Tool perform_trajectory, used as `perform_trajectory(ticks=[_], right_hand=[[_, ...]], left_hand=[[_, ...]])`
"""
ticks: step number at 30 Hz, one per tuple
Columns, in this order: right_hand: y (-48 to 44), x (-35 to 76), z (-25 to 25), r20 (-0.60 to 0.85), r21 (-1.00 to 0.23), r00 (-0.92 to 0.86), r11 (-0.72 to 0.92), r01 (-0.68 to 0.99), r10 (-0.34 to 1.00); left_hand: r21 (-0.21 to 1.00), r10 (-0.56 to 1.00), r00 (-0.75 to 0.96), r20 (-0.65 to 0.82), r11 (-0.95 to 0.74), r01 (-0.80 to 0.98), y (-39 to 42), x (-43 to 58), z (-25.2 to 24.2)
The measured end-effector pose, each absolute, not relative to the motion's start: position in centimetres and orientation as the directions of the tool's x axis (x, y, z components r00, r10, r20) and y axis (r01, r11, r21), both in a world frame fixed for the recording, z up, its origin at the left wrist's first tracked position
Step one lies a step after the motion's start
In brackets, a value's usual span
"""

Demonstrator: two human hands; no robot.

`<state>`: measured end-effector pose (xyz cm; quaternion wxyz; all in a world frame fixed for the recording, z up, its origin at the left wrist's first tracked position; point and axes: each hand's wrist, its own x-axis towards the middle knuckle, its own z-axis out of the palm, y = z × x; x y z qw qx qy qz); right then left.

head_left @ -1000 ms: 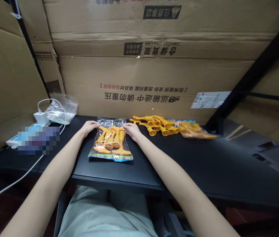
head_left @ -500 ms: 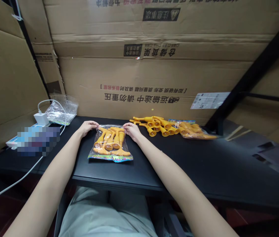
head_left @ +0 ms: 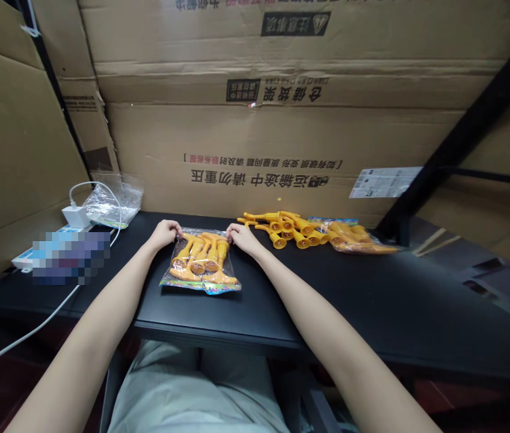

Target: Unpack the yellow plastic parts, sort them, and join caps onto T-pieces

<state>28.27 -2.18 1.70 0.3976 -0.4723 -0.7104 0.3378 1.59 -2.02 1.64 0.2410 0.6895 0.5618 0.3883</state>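
Observation:
A clear plastic bag (head_left: 229, 264) lies flat on the black table, its colourful printed strip towards me. Inside it are several yellow-orange plastic pieces (head_left: 199, 257) with cupped ends and T-shaped handles. My left hand (head_left: 165, 233) is closed on the bag's far left corner, thumb and fingers pinched together. At the far right corner my right hand (head_left: 242, 238) pinches the bag in the same way. To the right of that hand, a pile of loose yellow cupped pieces (head_left: 302, 227) lies by the cardboard.
Another bag of yellow pieces (head_left: 358, 237) lies right of the pile. At the left stand a power strip (head_left: 24, 258) with a white charger (head_left: 74, 214) and cable, and crumpled clear bags (head_left: 113, 201). Cardboard (head_left: 282, 132) walls the back of the black table (head_left: 219, 313).
The fingers of both hands have curled in more tightly at the bag's far corners. The bag and the pieces in it have barely shifted.

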Motion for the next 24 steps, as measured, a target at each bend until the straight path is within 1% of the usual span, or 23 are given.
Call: perform_trajectory(ticks=[3, 5, 8, 10, 11, 13, 14, 16, 18, 20, 22, 24], right_hand=[[-2.2, 28.5, 2.1, 0.219, -0.801, -0.268, 0.33, 0.499, 0.938], [-2.2, 28.5, 2.5, 0.197, -0.747, -0.287, 0.334, 0.576, 0.937], [-1.8, 28.4, 3.3, 0.137, -0.651, -0.323, 0.331, 0.683, 0.936], [-1.3, 28.2, 3.9, 0.1, -0.594, -0.355, 0.343, 0.728, 0.929], [-1.0, 28.0, 4.2, 0.086, -0.586, -0.37, 0.348, 0.732, 0.925], [-0.3, 27.7, 4.9, 0.025, -0.622, -0.402, 0.329, 0.71, 0.915], [0.0, 27.5, 5.3, -0.031, -0.652, -0.42, 0.3, 0.697, 0.907], [0.7, 27.2, 5.9, -0.189, -0.692, -0.475, 0.227, 0.685, 0.859], [1.1, 27.0, 6.5, -0.355, -0.706, -0.551, 0.17, 0.687, 0.755], [1.2, 26.8, 6.8, -0.467, -0.736, -0.629, 0.12, 0.666, 0.621], [1.1, 26.5, 6.6, -0.511, -0.789, -0.69, 0.038, 0.613, 0.513], [0.8, 26.1, 6.2, -0.488, -0.854, -0.747, -0.068, 0.516, 0.451]], left_hand=[[0.575, 0.896, 0.171, 0.41, -0.399, 0.714, -2.2, 1.8, 1.7], [0.479, 0.867, 0.213, 0.45, -0.436, 0.761, -2.2, 1.9, 1.7], [0.405, 0.857, 0.22, 0.465, -0.427, 0.808, -2.2, 2.2, 1.5], [0.392, 0.856, 0.21, 0.472, -0.417, 0.82, -2.2, 2.3, 1.4], [0.392, 0.855, 0.204, 0.477, -0.415, 0.821, -2.2, 2.4, 1.3], [0.397, 0.85, 0.196, 0.489, -0.417, 0.818, -2.2, 2.4, 1.3], [0.399, 0.846, 0.192, 0.497, -0.419, 0.816, -2.2, 2.5, 1.2], [0.398, 0.834, 0.192, 0.517, -0.433, 0.809, -2.4, 2.6, 1.3], [0.394, 0.813, 0.204, 0.545, -0.463, 0.794, -2.5, 2.7, 1.4], [0.389, 0.782, 0.222, 0.582, -0.507, 0.769, -2.7, 2.8, 1.6], [0.381, 0.745, 0.224, 0.628, -0.546, 0.746, -2.9, 3.0, 1.8], [0.374, 0.707, 0.209, 0.675, -0.573, 0.729, -3.1, 3.1, 2.0]])
